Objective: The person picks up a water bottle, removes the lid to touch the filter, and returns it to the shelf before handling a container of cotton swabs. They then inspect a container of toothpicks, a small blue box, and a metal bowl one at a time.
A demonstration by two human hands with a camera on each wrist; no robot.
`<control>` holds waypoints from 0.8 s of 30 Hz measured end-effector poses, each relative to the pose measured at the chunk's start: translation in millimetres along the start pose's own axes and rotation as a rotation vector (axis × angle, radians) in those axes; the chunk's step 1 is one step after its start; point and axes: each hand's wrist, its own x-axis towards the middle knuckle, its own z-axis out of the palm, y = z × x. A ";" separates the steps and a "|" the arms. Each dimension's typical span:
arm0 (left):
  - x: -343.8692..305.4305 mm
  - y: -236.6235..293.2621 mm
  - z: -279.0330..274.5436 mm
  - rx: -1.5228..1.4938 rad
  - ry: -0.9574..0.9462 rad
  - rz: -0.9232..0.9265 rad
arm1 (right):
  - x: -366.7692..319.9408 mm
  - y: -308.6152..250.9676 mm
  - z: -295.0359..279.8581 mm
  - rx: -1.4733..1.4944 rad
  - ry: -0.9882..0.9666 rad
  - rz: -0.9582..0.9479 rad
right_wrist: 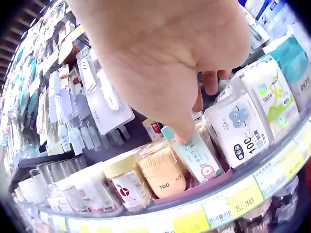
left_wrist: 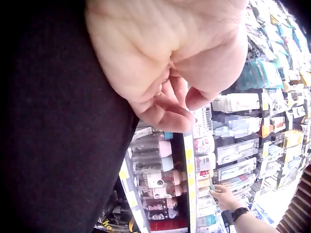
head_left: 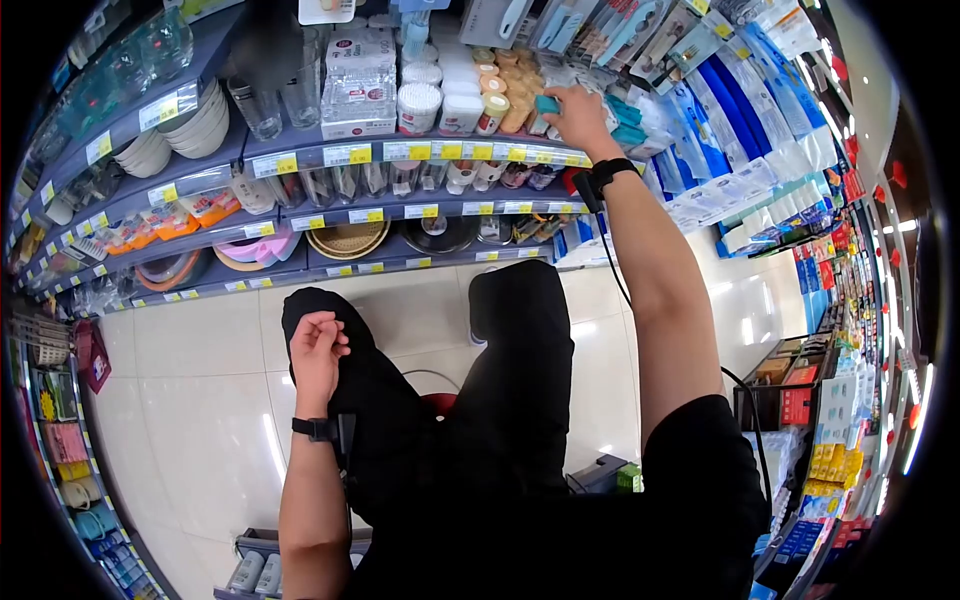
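On the upper shelf (head_left: 455,150), my right hand (head_left: 580,115) reaches in among small packaged goods. The right wrist view shows this hand (right_wrist: 165,63) with its thumb on the top of a slim teal-and-white box (right_wrist: 197,158) with a pink cartoon figure; the other fingers are partly hidden behind it. Left of the box stands an orange toothpick tub (right_wrist: 163,170), and right of it a clear pack with a blue tooth shape (right_wrist: 238,128). My left hand (head_left: 318,350) hangs above my left knee, fingers loosely curled, holding nothing; in the left wrist view the hand (left_wrist: 170,58) is near the camera.
Cotton swab tubs (head_left: 418,108), glasses (head_left: 262,108) and bowls (head_left: 200,125) line the shelf to the left. Hanging packs (head_left: 715,110) fill the rack to the right. Lower shelves hold baskets (head_left: 348,240) and bottles. Tiled floor (head_left: 200,400) lies below; another shelf (head_left: 75,470) stands at far left.
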 end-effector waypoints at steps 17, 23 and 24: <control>4.7 -3.0 7.3 -0.035 -0.015 -0.005 | -27.4 45.0 12.2 -0.090 0.268 -0.145; 4.1 -4.5 7.5 -0.018 -0.029 -0.008 | -54.4 45.5 41.7 -0.234 0.372 -0.197; 3.7 -4.2 7.5 -0.008 -0.029 -0.009 | -56.3 46.5 41.8 -0.238 0.396 -0.199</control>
